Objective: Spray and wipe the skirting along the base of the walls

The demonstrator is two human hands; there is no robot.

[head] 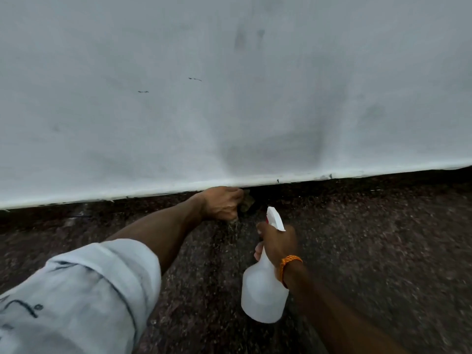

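Observation:
A dark speckled skirting (357, 185) runs along the base of the white wall (229, 85), slanting up to the right. My left hand (222, 203) is closed on a small brownish cloth (247, 204), pressed against the skirting near the middle of the view. Just right and nearer to me, my right hand (277, 242) grips the neck of a white spray bottle (263, 290). The bottle's white nozzle (274, 217) points up toward the skirting beside the cloth. An orange thread band sits on the right wrist.
The floor (383, 251) is dark speckled stone and reaches from the skirting to the bottom of the view. The wall carries grey smudges and two small dark marks. My rolled-up light sleeve (76, 297) fills the lower left.

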